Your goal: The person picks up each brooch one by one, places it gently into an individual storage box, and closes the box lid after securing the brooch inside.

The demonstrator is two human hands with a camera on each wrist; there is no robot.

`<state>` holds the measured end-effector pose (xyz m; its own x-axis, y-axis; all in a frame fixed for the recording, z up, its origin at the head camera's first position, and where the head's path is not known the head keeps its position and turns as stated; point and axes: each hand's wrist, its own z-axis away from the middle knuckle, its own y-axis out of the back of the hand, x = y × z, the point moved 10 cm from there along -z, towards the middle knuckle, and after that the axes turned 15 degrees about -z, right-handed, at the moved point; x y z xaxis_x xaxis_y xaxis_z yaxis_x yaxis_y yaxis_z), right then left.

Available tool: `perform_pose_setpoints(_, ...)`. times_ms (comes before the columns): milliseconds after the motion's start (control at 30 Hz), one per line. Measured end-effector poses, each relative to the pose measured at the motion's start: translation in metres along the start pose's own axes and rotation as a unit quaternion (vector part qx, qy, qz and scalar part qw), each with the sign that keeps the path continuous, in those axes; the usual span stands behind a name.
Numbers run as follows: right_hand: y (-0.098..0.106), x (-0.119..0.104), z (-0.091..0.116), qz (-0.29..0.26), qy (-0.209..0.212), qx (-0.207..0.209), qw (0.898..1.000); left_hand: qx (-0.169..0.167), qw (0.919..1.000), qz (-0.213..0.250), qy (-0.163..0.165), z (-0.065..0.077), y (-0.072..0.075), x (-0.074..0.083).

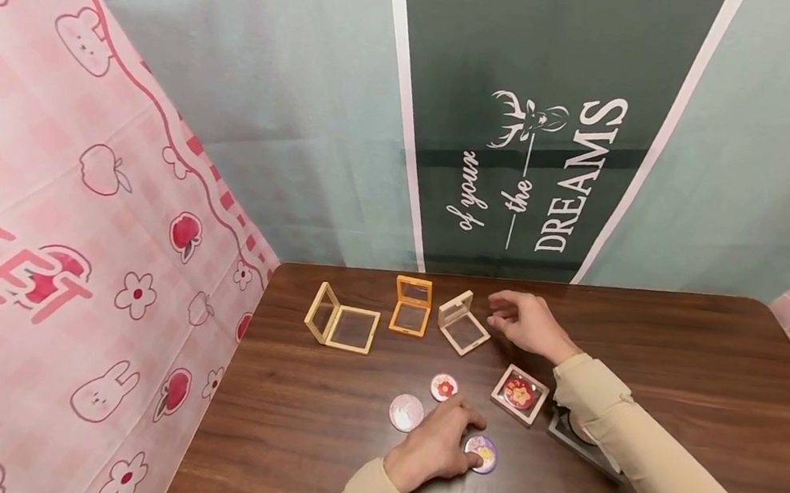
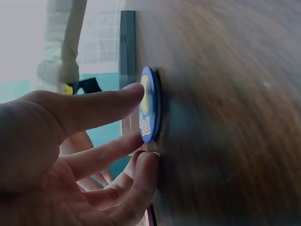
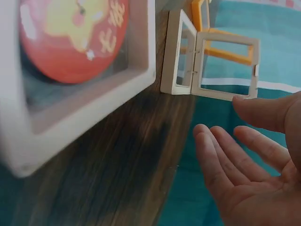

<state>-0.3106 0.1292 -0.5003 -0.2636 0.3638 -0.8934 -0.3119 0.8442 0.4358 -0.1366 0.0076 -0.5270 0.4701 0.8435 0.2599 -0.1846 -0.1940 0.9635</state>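
My left hand (image 1: 443,443) is low over the table with its thumb on a round purple-rimmed badge (image 1: 485,454). In the left wrist view, the index fingertip is at the edge of that badge (image 2: 146,108), and the other fingers bend beside it. My right hand (image 1: 527,322) holds nothing, its fingers loosely bent. It is beside an open cream square display case (image 1: 464,334), and in the right wrist view the thumb is right by a corner of that case's frame (image 3: 225,94). Nearer me, a closed pale case (image 1: 500,400) contains a red flower badge (image 1: 519,391).
An open orange case (image 1: 410,319) and an open yellow case (image 1: 351,346) stand left of the cream one. A pink badge (image 1: 406,413) and a red-flower badge (image 1: 444,387) lie near my left hand. My right sleeve partly covers a dark grey case (image 1: 586,450).
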Motion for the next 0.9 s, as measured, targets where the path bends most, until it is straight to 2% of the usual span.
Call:
perform_pose_setpoints(267,-0.018,-0.002,-0.024,-0.001,0.011,-0.023,1.0,0.015,0.9998,0.009,0.006,0.004,-0.001,-0.002)
perform_pose_setpoints(533,-0.024,-0.009,-0.033,0.013,0.039,-0.015,0.999,0.004,0.9998,0.007,0.016,0.002,-0.001,-0.002)
perform_pose_setpoints(700,-0.024,-0.009,-0.037,0.028,0.036,-0.02,0.999,-0.003,0.9994,0.026,0.022,0.001,-0.002,-0.003)
perform_pose_setpoints(900,-0.028,-0.012,-0.044,0.039,0.045,-0.033,0.998,0.0,0.998,0.062,0.013,0.001,0.001,-0.003)
